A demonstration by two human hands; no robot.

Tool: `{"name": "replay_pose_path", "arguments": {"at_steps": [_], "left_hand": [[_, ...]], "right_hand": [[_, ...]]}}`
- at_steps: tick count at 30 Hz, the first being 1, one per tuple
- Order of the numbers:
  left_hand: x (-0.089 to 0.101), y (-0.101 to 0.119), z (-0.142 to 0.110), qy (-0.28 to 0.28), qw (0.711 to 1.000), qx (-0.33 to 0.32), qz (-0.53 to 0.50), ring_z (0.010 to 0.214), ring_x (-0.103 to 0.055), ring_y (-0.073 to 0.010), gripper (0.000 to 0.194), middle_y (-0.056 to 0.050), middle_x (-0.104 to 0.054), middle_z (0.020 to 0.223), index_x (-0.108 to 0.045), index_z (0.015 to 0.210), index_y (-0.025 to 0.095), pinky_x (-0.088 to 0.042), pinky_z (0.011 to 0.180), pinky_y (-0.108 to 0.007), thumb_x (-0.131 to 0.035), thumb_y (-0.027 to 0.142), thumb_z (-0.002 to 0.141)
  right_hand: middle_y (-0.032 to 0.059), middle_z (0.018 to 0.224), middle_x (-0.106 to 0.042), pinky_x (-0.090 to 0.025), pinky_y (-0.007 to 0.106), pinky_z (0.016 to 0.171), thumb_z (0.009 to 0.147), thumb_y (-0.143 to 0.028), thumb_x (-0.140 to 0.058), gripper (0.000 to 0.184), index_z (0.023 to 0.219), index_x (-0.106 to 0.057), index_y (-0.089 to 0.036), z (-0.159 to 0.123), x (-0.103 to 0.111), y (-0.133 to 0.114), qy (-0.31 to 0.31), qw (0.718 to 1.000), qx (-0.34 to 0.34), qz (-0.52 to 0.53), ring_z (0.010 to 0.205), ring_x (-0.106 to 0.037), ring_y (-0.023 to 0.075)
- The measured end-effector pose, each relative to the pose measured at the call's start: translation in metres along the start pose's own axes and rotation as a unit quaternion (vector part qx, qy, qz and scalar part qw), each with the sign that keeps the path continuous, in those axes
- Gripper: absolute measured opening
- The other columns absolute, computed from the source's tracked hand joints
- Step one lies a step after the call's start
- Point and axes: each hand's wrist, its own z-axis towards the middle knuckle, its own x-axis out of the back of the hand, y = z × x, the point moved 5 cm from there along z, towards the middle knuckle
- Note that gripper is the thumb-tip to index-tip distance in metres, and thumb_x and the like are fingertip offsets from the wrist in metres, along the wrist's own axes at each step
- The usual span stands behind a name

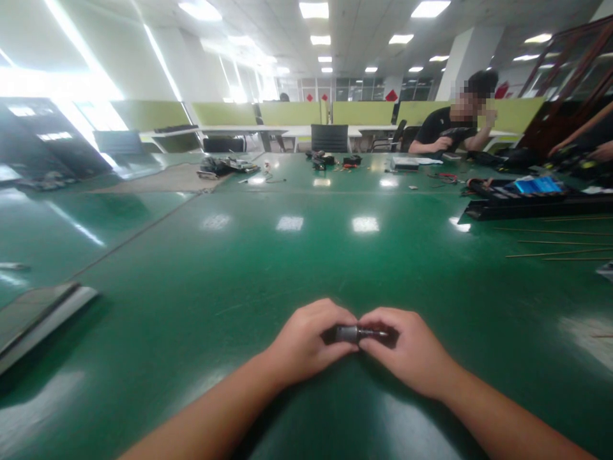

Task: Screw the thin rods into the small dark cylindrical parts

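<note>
Low in the middle of the head view, I hold a small dark metal piece [347, 333] between both hands, lying crosswise. Its left part is a thick grey cylinder, and a thinner shaft with a bright tip points right. My left hand [313, 335] curls around the thick part, thumb and fingertips closing at its right end. My right hand [407, 348] pinches at the start of the thin shaft, which lies inside its curled fingers. The fingertips of both hands almost meet. Exactly what kind of part it is, I cannot make out.
Under my hands spreads a glossy green table [268, 255]. A flat panel [43, 316] lies at left. Tools and parts [227, 166] sit along the far side. Thin rods [560, 243] and a black tray [536, 207] are at right. A person [453, 131] sits across; another's arm [582, 131] reaches in.
</note>
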Motion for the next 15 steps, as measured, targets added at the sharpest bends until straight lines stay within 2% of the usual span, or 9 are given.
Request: {"name": "replay_pose_path", "arguments": {"at_steps": [15], "left_hand": [[-0.0005, 0.0027, -0.0009, 0.034, 0.999, 0.005, 0.029, 0.084, -0.066, -0.0158, 0.023, -0.004, -0.073, 0.092, -0.07, 0.1, 0.019, -0.052, 0.076, -0.026, -0.075, 0.024, 0.078]], "right_hand": [[0.0002, 0.082, -0.072, -0.049, 0.026, 0.071, 0.08, -0.014, -0.066, 0.01, 0.085, -0.071, -0.021, -0.0006, -0.0016, 0.0037, -0.012, 0.999, -0.029, 0.013, 0.076, -0.066, 0.0164]]}}
